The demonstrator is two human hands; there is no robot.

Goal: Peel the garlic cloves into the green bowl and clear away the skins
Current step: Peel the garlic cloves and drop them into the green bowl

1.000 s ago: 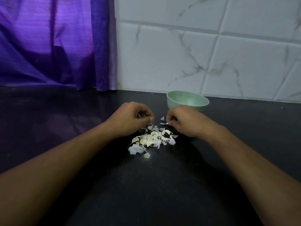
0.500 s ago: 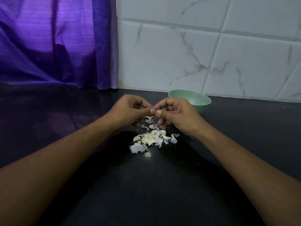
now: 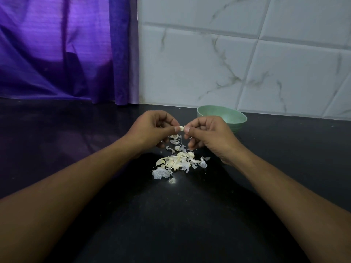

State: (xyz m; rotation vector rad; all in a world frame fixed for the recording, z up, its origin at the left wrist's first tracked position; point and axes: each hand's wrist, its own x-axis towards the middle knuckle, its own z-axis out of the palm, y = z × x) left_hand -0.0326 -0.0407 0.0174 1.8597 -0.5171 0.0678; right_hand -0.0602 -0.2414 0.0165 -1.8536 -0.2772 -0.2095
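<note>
A small pale garlic clove (image 3: 181,128) is held in the air between both hands. My left hand (image 3: 152,129) pinches its left end and my right hand (image 3: 208,134) pinches its right end, thumbs nearly touching. Below them a heap of garlic cloves and papery white skins (image 3: 178,161) lies on the black counter. The green bowl (image 3: 230,116) stands just behind my right hand, which hides its left front rim; what the bowl holds is not visible.
The black counter (image 3: 190,224) stretches all around the heap. A white marbled tile wall (image 3: 247,63) rises right behind the bowl. A purple curtain (image 3: 66,50) hangs at the back left, down to the counter.
Both hands rose from the heap and came together. One second ago the right hand pinched a skin low near the pile; now both pinch one clove in the air.
</note>
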